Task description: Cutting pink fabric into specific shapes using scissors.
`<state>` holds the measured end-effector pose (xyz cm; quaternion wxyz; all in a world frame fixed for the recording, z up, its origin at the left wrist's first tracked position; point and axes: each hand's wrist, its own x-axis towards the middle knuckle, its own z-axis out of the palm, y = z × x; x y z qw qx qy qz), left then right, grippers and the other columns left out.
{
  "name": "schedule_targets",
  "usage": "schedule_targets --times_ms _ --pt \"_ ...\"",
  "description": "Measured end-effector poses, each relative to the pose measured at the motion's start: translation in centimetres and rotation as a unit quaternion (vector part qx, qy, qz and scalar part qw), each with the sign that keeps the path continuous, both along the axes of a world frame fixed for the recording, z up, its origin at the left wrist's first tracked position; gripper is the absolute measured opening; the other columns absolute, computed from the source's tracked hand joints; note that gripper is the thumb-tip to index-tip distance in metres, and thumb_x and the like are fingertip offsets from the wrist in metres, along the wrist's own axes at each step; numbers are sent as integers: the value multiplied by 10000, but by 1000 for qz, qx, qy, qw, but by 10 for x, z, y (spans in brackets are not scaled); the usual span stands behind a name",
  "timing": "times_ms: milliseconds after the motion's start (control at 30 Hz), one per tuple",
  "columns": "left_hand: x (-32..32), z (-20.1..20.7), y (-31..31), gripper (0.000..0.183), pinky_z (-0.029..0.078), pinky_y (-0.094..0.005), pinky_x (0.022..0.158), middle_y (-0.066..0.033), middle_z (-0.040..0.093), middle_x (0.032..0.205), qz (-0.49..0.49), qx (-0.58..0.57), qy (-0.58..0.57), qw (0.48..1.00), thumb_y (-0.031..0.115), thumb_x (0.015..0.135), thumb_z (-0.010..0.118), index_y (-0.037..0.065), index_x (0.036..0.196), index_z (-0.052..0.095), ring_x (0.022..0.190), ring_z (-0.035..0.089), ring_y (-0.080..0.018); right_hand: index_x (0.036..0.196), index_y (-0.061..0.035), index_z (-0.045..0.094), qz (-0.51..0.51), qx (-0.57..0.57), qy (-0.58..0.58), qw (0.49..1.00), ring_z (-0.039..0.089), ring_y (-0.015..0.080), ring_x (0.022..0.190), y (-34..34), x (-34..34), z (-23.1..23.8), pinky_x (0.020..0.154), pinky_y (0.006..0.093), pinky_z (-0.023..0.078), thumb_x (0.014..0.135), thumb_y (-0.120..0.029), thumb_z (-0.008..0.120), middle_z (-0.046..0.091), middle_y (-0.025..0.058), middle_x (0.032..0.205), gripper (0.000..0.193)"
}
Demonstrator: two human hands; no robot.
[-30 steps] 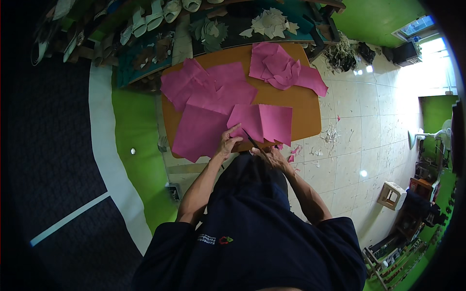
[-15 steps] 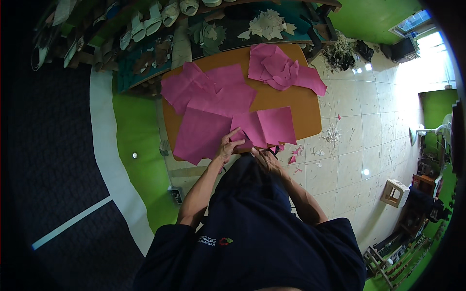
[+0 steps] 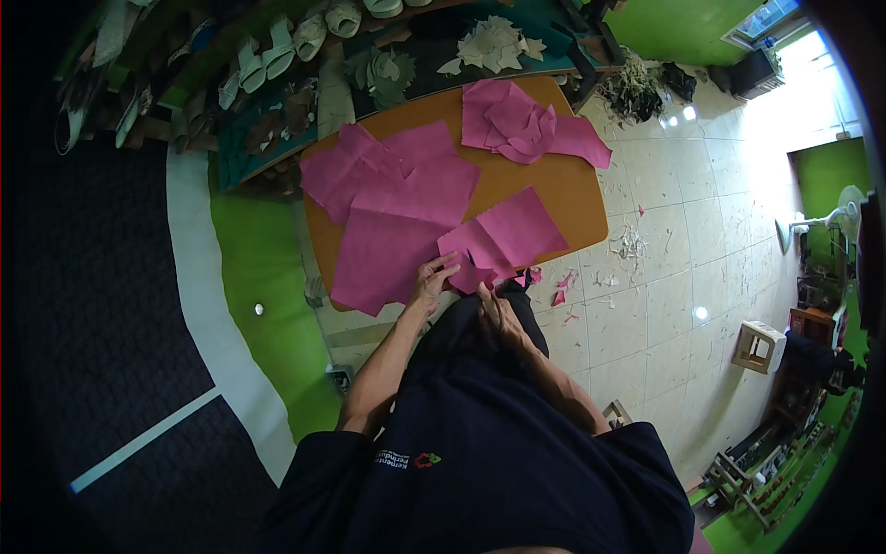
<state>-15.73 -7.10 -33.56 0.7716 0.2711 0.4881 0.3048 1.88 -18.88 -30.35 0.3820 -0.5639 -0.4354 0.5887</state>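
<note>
Mostly hidden: dark blade (image 3: 472, 258) at pink sheet (image 3: 519, 227).

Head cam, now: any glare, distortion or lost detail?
Head view throughout: bright opening, upper right, blown out; glints on the tiled floor; fisheye curves the white strip at left; corners black; dark shirt low on detail; pink sheet reads clearly; unclear what, if anything, the right hand grips.

A head-worn fisheye camera looks down over shirt (image 3: 517, 462) and table (image 3: 574, 198).
</note>
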Motion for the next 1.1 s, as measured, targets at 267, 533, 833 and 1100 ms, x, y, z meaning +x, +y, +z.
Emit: schedule_targets --times_ms 267,533,833,1100 --pt "8 12 -7 517 578 -246 796 -52 696 976 -59 -22 -5 998 -47 817 720 56 1313 615 834 674 -120 902 -30 526 -26 -153 64 986 482 180 464 1 -3 38 495 322 389 1001 -629 291 465 58 565 650" --pt "17 21 -20 599 551 -231 718 -22 666 941 -45 -25 15 999 -14 801 730 82 1372 578 775 633 -92 930 -36 540 -102 -197 101 970 506 194 462 -4 -18 28 469 309 393 988 -643 321 493 76 581 649" --pt "9 16 -16 601 565 -208 712 -42 682 948 -40 -33 -14 999 -40 834 712 74 1398 542 786 656 -95 1087 -44 546 -86 78 -120 986 510 199 463 -20 -34 -30 437 322 379 982 -563 440 501 59 570 541" --pt "9 35 -4 644 488 -198 596 -3 685 864 -32 -11 -6 999 -29 807 705 93 1415 533 642 597 -51 811 -45 556 -68 -168 67 981 511 180 483 18 -9 45 452 317 372 977 -673 349 522 63 553 682"
